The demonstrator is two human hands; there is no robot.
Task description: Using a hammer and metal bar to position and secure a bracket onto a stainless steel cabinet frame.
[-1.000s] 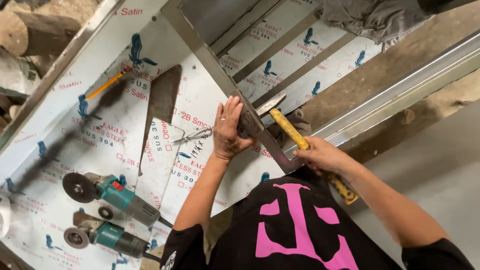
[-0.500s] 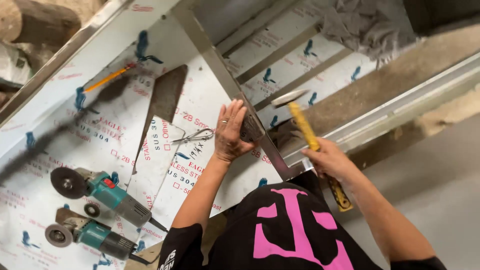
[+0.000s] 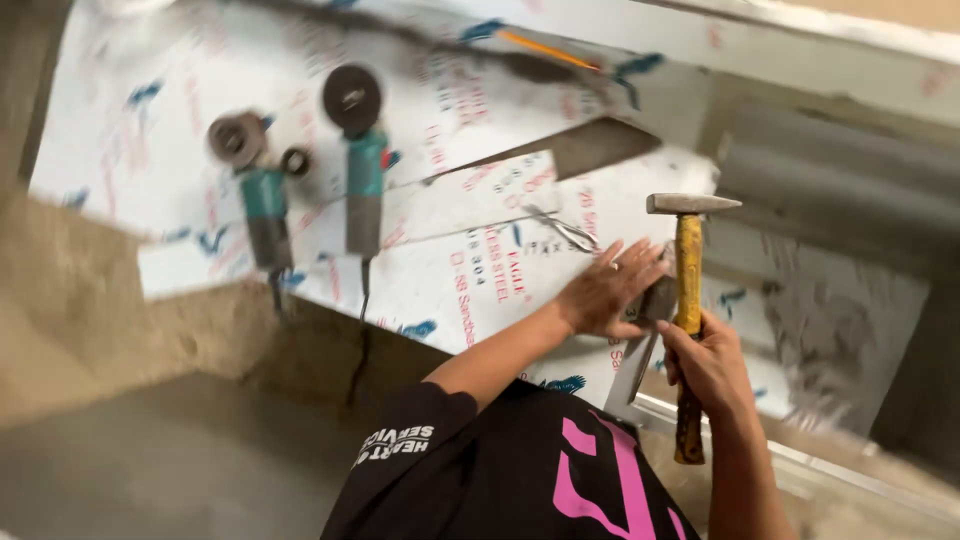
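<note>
- The right hand (image 3: 708,362) is closed tight around the yellow handle of a hammer (image 3: 687,290), gripping it about halfway down
- The hammer stands nearly upright in the view, its grey steel head at the far end and the dark foot of the handle sticking out below the fist on the near side
- The left hand (image 3: 607,292) lies open and flat, fingers spread, pressing down on a small grey metal piece (image 3: 657,298) that rests on the sheet; it grips nothing
- That metal piece sits just left of the hammer handle, between the two hands, with a narrow metal strip (image 3: 630,375) running from it toward the person
- The table (image 3: 470,270) is covered with white film-wrapped steel sheet bearing red and blue print
- Two teal angle grinders (image 3: 300,190) lie side by side at the far left, well apart from the hands, discs pointing away and cords trailing toward the near edge
- A pair of pliers (image 3: 562,228) lies just beyond the left hand's fingertips
- A bare grey triangular offcut (image 3: 590,148) lies farther off, and an orange pencil (image 3: 545,48) lies near the far edge
- The person wears a black shirt (image 3: 520,470) with pink markings
- Much of the view is blurred, so fine detail is hard to tell
</note>
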